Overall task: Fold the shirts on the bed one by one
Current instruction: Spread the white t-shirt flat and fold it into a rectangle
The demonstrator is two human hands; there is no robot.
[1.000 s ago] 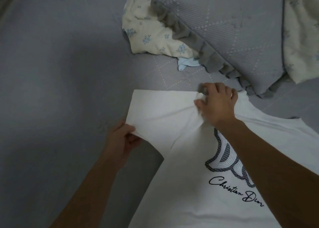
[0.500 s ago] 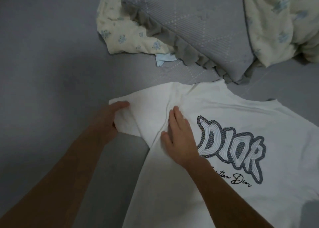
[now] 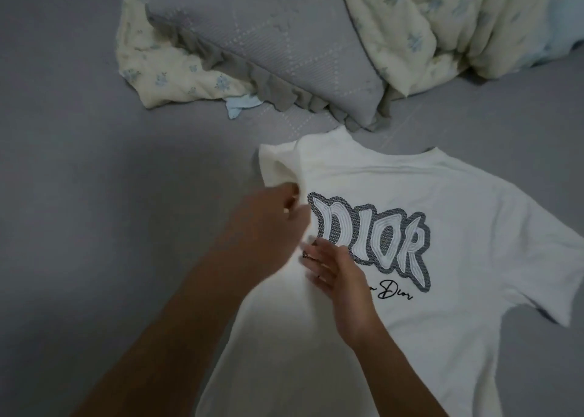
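Step 1 on white shirt (image 3: 395,290), lying logo-up on grey bed (image 3: 94,227): left hand (image 3: 268,224) pinches sleeve (image 3: 278,167) folding it inward, blurred; right hand (image 3: 335,277) presses flat, fingers straight; next needs right sleeve folded in

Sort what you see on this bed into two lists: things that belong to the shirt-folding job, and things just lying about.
Belonging to the job:
white shirt
left hand, at the folded-in sleeve
right hand, flat on the shirt

Lying about:
grey ruffled pillow
floral quilt
pale blue cloth
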